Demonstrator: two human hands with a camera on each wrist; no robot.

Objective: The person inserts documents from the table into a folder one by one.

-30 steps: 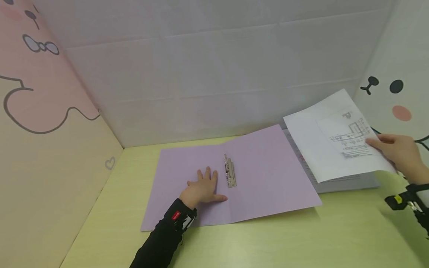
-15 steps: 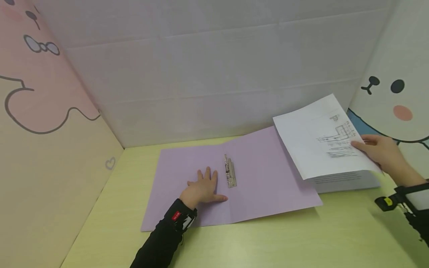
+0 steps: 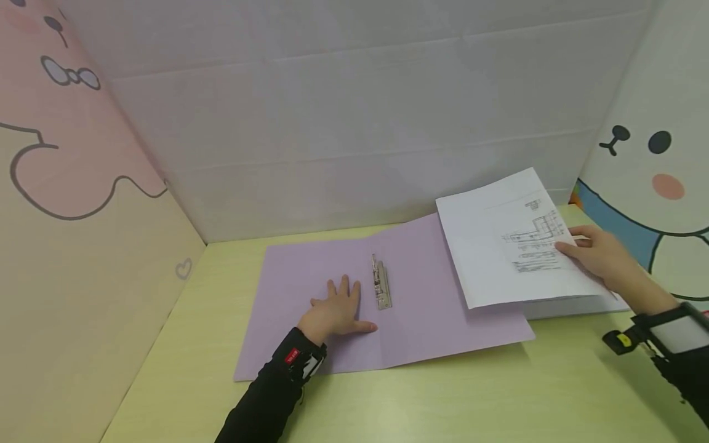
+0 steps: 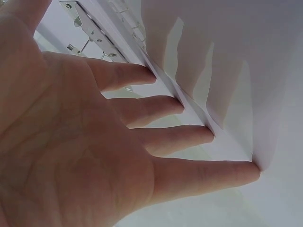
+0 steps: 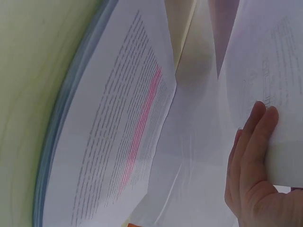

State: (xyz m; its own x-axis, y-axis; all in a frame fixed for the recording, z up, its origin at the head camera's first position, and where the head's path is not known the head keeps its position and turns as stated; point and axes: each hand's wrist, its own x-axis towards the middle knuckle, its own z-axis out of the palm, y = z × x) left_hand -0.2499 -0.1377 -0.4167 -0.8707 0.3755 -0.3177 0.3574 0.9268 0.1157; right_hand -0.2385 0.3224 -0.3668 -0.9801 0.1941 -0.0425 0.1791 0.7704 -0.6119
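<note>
Paper (image 3: 498, 264) moved leftward — pinched by right hand (image 3: 600, 255); folder (image 3: 429, 314) under left hand (image 3: 333, 312).

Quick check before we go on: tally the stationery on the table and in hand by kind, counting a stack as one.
Purple folder: 1
Metal clip: 1
Held white sheet: 1
Paper stack: 1
Total: 4

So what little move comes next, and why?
Probably bring the white printed paper sheet, pinched by the right hand, left toward the silver metal clip: the sheet reaches over only the right side of the open pale purple folder, while the left hand rests on its left half.
</note>
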